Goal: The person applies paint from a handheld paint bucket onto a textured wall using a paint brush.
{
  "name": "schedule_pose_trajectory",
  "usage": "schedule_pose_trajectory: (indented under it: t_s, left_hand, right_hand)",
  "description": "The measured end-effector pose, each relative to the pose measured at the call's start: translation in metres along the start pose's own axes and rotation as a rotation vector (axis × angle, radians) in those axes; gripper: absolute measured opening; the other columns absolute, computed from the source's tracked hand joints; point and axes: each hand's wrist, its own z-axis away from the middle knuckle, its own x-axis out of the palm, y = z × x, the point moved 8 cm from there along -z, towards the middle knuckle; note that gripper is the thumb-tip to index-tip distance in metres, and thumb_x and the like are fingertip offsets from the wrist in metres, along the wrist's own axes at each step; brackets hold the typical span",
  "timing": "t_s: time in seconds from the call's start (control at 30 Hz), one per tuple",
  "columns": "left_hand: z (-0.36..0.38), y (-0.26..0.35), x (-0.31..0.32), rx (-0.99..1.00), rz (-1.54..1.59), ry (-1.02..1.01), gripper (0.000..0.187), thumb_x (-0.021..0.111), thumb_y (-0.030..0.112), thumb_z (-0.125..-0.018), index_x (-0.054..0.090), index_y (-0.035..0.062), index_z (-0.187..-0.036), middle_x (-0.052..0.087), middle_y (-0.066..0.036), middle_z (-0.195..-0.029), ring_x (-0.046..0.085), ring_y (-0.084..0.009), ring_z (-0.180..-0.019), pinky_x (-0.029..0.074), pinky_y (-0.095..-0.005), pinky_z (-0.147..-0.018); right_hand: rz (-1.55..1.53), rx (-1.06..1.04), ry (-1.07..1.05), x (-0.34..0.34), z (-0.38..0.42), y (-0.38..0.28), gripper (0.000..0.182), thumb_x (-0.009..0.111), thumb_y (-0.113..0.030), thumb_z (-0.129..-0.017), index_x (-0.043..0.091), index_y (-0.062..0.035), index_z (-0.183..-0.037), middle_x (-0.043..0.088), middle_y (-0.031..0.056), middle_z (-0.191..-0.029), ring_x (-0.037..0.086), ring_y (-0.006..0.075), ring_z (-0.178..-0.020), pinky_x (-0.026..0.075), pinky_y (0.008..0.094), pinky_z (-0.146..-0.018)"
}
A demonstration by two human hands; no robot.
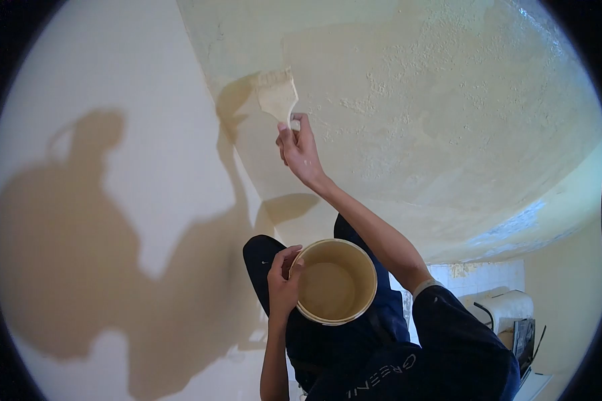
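My right hand (301,150) is closed around the handle of a wide paintbrush (277,93) coated in cream paint. Its bristles point up, at the cream-coloured wall (415,127) near the corner. Low in the view, my left hand (285,281) grips the rim of a round bucket (370,284), thumb over the edge and fingers along the side. Cream paint (328,291) covers the bucket's bottom. The bucket is held over my lap, between my dark-clothed legs.
A plain pale wall (140,60) meets the cream wall on the left and carries my large shadow. Rough, bumpy patches (388,73) mark the cream wall. Behind me, lower right, stand a pale object (512,307) and a dark item (523,337) beside tiled flooring (475,277).
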Motion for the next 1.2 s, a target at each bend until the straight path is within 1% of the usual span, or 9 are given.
schedule_pose_trajectory:
  t_s: [0.1,0.43,0.63,0.77,0.83,0.9,0.97,1.13,1.2]
  left_hand:
    - [0.002,-0.005,-0.003,0.003,0.013,0.001,0.025,0.057,0.011,-0.093,0.056,0.0009,-0.117,0.062,-0.012,-0.11,0.059,-0.0185,-0.105,0.045,-0.0304,-0.092]
    - [0.0,-0.003,-0.006,0.032,-0.002,-0.009,0.027,0.058,0.012,-0.093,0.056,0.0009,-0.117,0.063,-0.012,-0.109,0.06,-0.0183,-0.104,0.045,-0.0307,-0.092]
    - [-0.001,-0.002,-0.006,0.044,0.0,0.007,0.027,0.058,0.012,-0.093,0.056,0.0005,-0.117,0.063,-0.011,-0.108,0.06,-0.0179,-0.103,0.045,-0.0301,-0.091]
    - [0.002,-0.004,-0.008,0.034,0.003,0.016,0.026,0.057,0.012,-0.093,0.056,0.0008,-0.117,0.063,-0.011,-0.108,0.06,-0.0179,-0.102,0.046,-0.0301,-0.09]
    - [0.002,-0.005,-0.006,0.016,-0.003,0.011,0.026,0.057,0.011,-0.093,0.056,0.0009,-0.117,0.063,-0.011,-0.109,0.06,-0.0179,-0.102,0.046,-0.0301,-0.09]
    - [0.0,-0.003,-0.005,0.029,-0.002,0.0,0.026,0.057,0.011,-0.093,0.056,0.0014,-0.117,0.063,-0.011,-0.109,0.06,-0.0179,-0.102,0.046,-0.0301,-0.09]
    - [0.0,-0.001,-0.003,-0.002,-0.003,-0.007,0.027,0.057,0.011,-0.093,0.056,0.0012,-0.118,0.063,-0.011,-0.108,0.06,-0.0177,-0.102,0.046,-0.0301,-0.09]
    - [-0.003,0.0,-0.002,0.009,-0.008,-0.003,0.027,0.057,0.01,-0.092,0.055,0.0001,-0.117,0.063,-0.012,-0.108,0.06,-0.0177,-0.103,0.045,-0.0298,-0.092]
    - [-0.004,0.004,-0.002,0.025,-0.012,0.011,0.027,0.057,0.011,-0.092,0.056,0.0006,-0.117,0.063,-0.011,-0.108,0.06,-0.0174,-0.103,0.045,-0.0305,-0.092]
  right_hand:
    - [0.089,-0.114,0.021,0.008,-0.021,-0.011,0.03,0.042,-0.029,-0.101,0.036,-0.0034,-0.116,0.045,0.0001,-0.063,0.039,0.0052,-0.046,0.034,0.0229,-0.04]
    - [0.04,-0.115,0.053,0.008,-0.063,-0.005,0.032,0.04,-0.032,-0.102,0.038,-0.0023,-0.113,0.043,-0.0005,-0.063,0.036,0.0057,-0.043,0.033,0.0242,-0.037]
    - [-0.102,0.174,-0.015,-0.001,-0.003,0.083,0.038,0.04,-0.041,-0.101,0.043,-0.0074,-0.084,0.037,-0.003,-0.055,0.033,0.0056,-0.039,0.03,0.0239,-0.034]
    - [0.049,0.282,0.015,-0.016,0.022,0.094,0.042,0.039,-0.045,-0.1,0.042,-0.0087,-0.079,0.038,-0.0027,-0.054,0.033,0.0057,-0.037,0.029,0.024,-0.033]
    - [0.03,0.104,0.006,-0.013,0.007,0.053,0.04,0.038,-0.035,-0.102,0.046,-0.0027,-0.081,0.042,0.0008,-0.059,0.043,0.0089,-0.051,0.038,0.0279,-0.046]
    - [0.086,-0.128,0.054,-0.003,-0.023,0.002,0.044,0.035,-0.042,-0.102,0.043,-0.0063,-0.078,0.04,-0.0013,-0.055,0.037,0.0066,-0.04,0.033,0.0252,-0.036]
    - [0.156,-0.227,0.077,0.003,-0.054,-0.023,0.045,0.034,-0.041,-0.102,0.044,-0.0045,-0.077,0.043,0.0007,-0.055,0.04,0.0078,-0.042,0.036,0.0265,-0.038]
    - [0.278,-0.168,0.139,-0.009,-0.048,0.056,0.047,0.034,-0.041,-0.102,0.044,-0.0023,-0.078,0.046,0.0036,-0.056,0.044,0.01,-0.042,0.038,0.0282,-0.038]
    - [0.248,0.109,0.123,-0.016,-0.01,0.103,0.045,0.038,-0.032,-0.101,0.049,0.0064,-0.082,0.05,0.0252,-0.066,0.049,0.0364,-0.058,0.041,0.0442,-0.057]
